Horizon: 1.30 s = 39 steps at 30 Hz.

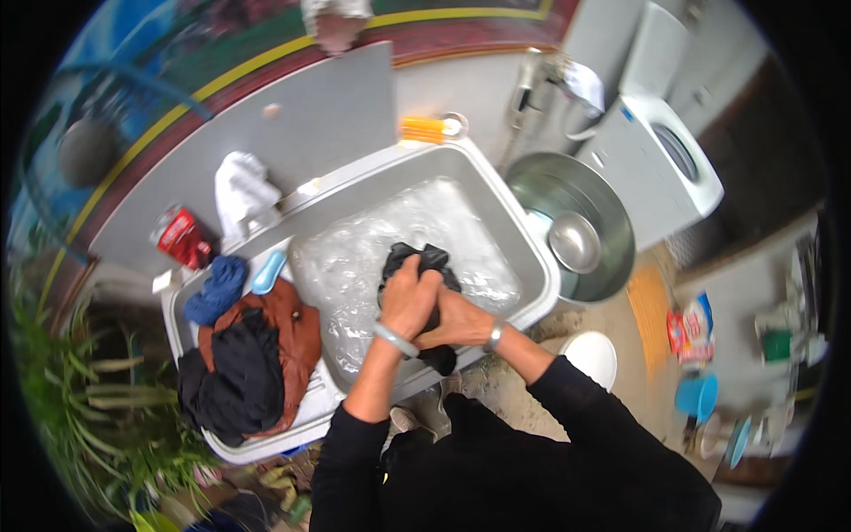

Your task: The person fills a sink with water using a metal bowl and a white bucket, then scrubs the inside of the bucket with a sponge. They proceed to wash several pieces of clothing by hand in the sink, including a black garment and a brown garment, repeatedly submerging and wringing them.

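Observation:
Both hands grip a bunched black cloth (420, 256) above the water (346, 279) in a grey laundry sink (490, 189). My left hand (407, 299) lies over the cloth, a pale bangle at its wrist. My right hand (465, 318) presses close beside it, with a metal bracelet at the wrist. One end of the cloth hangs down between my forearms near the sink's front rim. The fingers partly hide the cloth. On the washboard side, left of the water, lie a black garment (243, 372) and a rust-brown garment (300, 339).
A blue cloth (218, 289) and a light-blue brush (268, 272) lie by the garments. Right of the sink stands a large metal tub (615, 246) holding a metal bowl (575, 243). Beyond is a washing machine (638, 166) with its lid raised. A white bucket (592, 359) stands on the floor.

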Available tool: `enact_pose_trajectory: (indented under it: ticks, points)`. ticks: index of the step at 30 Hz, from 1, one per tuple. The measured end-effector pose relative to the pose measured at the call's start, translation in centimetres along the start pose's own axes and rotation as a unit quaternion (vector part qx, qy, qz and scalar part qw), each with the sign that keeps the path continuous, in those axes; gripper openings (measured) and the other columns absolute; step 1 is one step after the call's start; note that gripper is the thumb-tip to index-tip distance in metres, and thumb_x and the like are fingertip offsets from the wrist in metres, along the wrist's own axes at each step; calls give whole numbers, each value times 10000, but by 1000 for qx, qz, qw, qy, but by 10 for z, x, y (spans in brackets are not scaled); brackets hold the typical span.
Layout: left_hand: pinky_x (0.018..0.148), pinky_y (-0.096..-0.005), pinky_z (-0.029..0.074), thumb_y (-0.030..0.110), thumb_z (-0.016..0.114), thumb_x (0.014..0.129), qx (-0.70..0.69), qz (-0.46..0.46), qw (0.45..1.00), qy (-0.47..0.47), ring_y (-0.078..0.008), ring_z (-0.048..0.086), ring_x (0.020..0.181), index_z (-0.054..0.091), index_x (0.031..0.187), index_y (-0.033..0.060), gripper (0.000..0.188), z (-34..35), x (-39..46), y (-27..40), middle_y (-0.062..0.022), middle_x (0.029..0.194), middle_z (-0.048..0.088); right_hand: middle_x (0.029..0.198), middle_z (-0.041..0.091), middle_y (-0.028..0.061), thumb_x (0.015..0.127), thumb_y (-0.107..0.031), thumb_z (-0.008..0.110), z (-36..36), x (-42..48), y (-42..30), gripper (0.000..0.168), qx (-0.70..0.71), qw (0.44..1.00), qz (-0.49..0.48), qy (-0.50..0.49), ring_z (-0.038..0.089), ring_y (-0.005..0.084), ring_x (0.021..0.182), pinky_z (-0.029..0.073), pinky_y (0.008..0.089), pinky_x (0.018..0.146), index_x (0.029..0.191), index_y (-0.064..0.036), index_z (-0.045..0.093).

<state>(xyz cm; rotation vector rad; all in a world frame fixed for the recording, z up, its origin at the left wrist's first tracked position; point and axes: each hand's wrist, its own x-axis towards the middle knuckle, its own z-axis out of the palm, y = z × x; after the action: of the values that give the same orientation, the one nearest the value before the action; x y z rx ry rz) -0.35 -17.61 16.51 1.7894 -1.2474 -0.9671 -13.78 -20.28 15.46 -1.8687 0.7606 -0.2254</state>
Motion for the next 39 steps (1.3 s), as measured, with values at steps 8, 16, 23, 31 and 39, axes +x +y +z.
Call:
enact_pose_trajectory:
  ticks: [8, 16, 23, 31, 39]
  points:
    - [928, -327, 421, 221, 505, 853, -13, 77, 995, -58, -259, 557, 1073, 489, 1273, -46, 498, -9, -22, 34, -196, 1190, 583, 978, 634, 225, 657, -199, 754, 44, -2, 18, 609, 130, 945, -31, 298, 638, 338, 913, 507, 382, 802, 1135, 43, 466]
    - [925, -298, 436, 200, 509, 958, -170, 0, 985, 7, -183, 568, 1046, 471, 1291, -53, 420, -35, -23, -49, -144, 1153, 610, 947, 653, 157, 677, -132, 711, 60, 10, 51, 402, 247, 916, -54, 311, 641, 252, 866, 492, 341, 827, 1022, 19, 571]
    - [770, -271, 494, 132, 555, 923, -173, -109, 972, 113, -158, 634, 852, 577, 1115, -58, 271, -88, -115, -137, -104, 955, 662, 923, 672, 101, 659, -147, 730, 34, -4, 59, 384, 244, 937, 106, 226, 639, 191, 841, 504, 324, 799, 991, 8, 616]
    - [628, -262, 524, 169, 554, 928, -259, -302, 879, 264, -146, 643, 682, 614, 1003, -9, 202, -95, -322, -234, -92, 825, 666, 975, 657, 68, 706, -29, 702, 43, -4, 60, 387, 188, 963, 87, 170, 610, 159, 856, 476, 272, 811, 1076, 35, 607]
    - [535, -296, 543, 140, 539, 882, -256, -488, 697, 459, -210, 646, 591, 605, 960, -53, 218, -60, -481, -298, -149, 776, 659, 979, 656, 77, 724, -31, 685, 18, 9, 49, 350, 210, 967, 76, 124, 616, 167, 869, 471, 285, 820, 1060, 41, 616]
